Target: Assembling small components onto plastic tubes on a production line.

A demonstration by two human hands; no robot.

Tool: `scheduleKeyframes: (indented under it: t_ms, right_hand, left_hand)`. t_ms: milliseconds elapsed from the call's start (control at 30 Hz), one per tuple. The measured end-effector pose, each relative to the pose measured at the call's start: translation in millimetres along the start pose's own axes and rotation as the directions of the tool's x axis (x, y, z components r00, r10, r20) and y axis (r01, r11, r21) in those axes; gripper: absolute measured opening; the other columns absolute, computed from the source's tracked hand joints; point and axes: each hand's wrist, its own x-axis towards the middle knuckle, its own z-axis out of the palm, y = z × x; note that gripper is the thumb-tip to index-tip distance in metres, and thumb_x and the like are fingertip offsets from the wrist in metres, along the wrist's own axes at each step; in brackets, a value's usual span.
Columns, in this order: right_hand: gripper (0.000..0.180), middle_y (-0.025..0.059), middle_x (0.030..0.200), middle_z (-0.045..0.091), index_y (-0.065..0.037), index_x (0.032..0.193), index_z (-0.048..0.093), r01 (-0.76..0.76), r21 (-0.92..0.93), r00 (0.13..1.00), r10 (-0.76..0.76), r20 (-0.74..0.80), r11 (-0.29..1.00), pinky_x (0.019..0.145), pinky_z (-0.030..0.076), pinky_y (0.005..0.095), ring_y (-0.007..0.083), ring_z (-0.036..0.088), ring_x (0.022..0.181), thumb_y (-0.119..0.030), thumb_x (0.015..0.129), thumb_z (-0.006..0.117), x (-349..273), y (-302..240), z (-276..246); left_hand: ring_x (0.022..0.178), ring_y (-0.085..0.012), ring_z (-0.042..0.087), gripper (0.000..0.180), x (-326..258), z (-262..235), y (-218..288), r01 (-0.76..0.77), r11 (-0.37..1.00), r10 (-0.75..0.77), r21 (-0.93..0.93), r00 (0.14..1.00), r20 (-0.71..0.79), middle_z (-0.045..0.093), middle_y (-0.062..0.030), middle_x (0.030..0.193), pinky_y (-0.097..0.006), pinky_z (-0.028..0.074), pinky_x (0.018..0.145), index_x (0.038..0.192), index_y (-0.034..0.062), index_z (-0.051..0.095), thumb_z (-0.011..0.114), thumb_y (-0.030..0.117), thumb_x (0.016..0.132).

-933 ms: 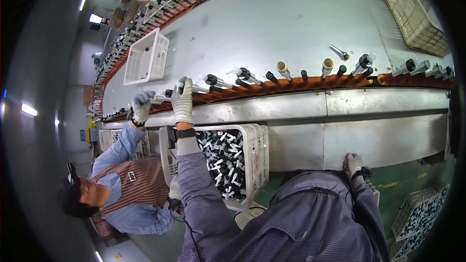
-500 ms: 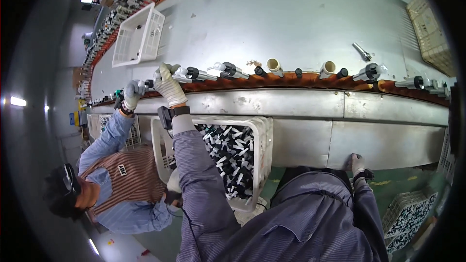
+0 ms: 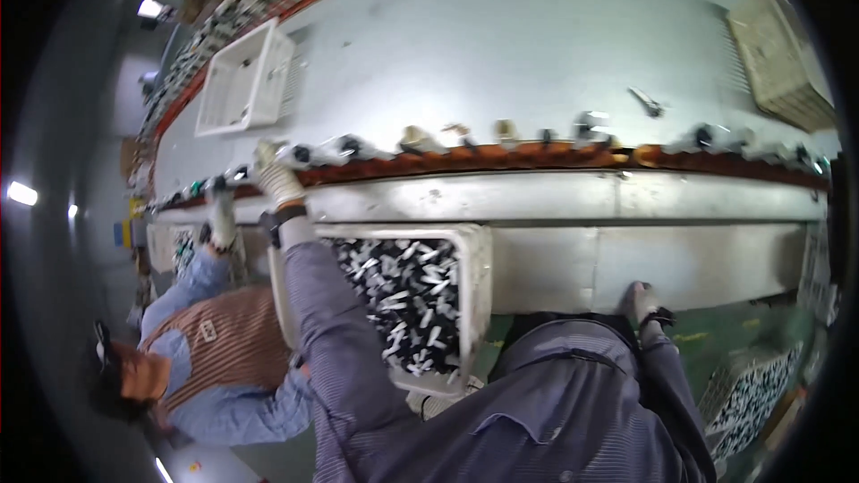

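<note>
My left hand, in a pale work glove, reaches to the conveyor's edge at the left. Its blurred fingers curl in beside the end of a silver-and-black cylinder; what they hold, if anything, is hidden. Another silver-and-black cylinder lies just right of it. Low on the right, my gloved right hand rests by the lower edge of a metal panel, its fingers drawn together with nothing visible in them. Under my left forearm stands a white plastic crate, filled with small black and white parts.
At my left a co-worker reaches a gloved hand to the same line. The brown conveyor strip carries tubes and cylinders. One loose metal cylinder lies on the tabletop. White crates stand far left and far right.
The conveyor's pieces have shifted left, and my left hand has moved left and slightly down with them. The co-worker's gloved hand has dropped lower. My right hand stays at the panel.
</note>
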Motion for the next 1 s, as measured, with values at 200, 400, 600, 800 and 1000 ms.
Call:
scheduleKeyframes:
  t_ms: [200,400,600,800,1000]
  right_hand:
    - [0.039,0.0281,0.091,0.065,0.002,0.088,0.068,-0.281,0.224,0.954,0.247,0.169,0.933,0.077,0.049,0.0478,0.0435,0.063,0.090,-0.033,0.086,0.051,9.4,-39.3,-60.1]
    - [0.035,0.0153,0.067,0.067,-0.001,0.077,0.068,-0.338,0.330,0.938,0.288,0.190,0.881,0.055,0.051,0.0373,0.0251,0.066,0.058,-0.031,0.085,0.053,1.2,18.9,-77.0]
    - [0.026,0.0045,0.059,0.059,-0.006,0.076,0.062,-0.533,0.584,0.834,0.263,0.486,0.612,0.043,0.044,0.0309,0.0162,0.055,0.046,-0.027,0.089,0.054,-6.7,27.1,-141.1]
    - [0.024,0.0050,0.062,0.063,-0.006,0.084,0.064,-0.610,0.555,0.766,0.242,0.596,0.566,0.042,0.045,0.0294,0.0160,0.060,0.048,-0.028,0.089,0.054,-1.6,33.7,-143.1]
    - [0.024,0.0062,0.065,0.064,-0.006,0.086,0.064,-0.614,0.562,0.762,0.232,0.605,0.554,0.043,0.046,0.0295,0.0169,0.061,0.050,-0.028,0.088,0.055,2.1,39.1,-157.2]
  left_hand:
    - [0.123,-0.0258,0.051,0.052,-69.7,4.8,26.5,0.172,0.933,-0.153,0.316,0.985,-0.086,0.052,-0.0200,0.134,-0.034,0.039,0.104,0.135,-0.0069,0.042,0.061,0.016,0.092]
    - [0.106,-0.0202,0.055,0.047,-236.8,57.9,162.0,0.427,0.894,-0.440,0.138,0.893,0.092,0.056,-0.0134,0.124,-0.031,0.046,0.092,0.131,-0.0048,0.046,0.061,0.016,0.092]
    - [0.090,-0.0162,0.060,0.030,-367.6,44.8,199.1,0.373,0.896,-0.435,0.242,0.847,0.305,0.066,-0.0076,0.104,-0.029,0.050,0.083,0.116,0.0004,0.062,0.060,0.018,0.092]
    - [0.101,-0.0322,0.061,0.036,-396.4,55.2,213.0,-0.179,0.761,-0.244,0.624,0.812,0.530,0.064,-0.0189,0.111,-0.038,0.049,0.090,0.116,-0.0001,0.061,0.065,0.017,0.085]
    - [0.105,-0.0364,0.061,0.048,-409.3,83.8,212.7,-0.167,0.644,-0.335,0.747,0.816,0.471,0.064,-0.0214,0.112,-0.043,0.047,0.092,0.120,0.0029,0.059,0.070,0.021,0.077]
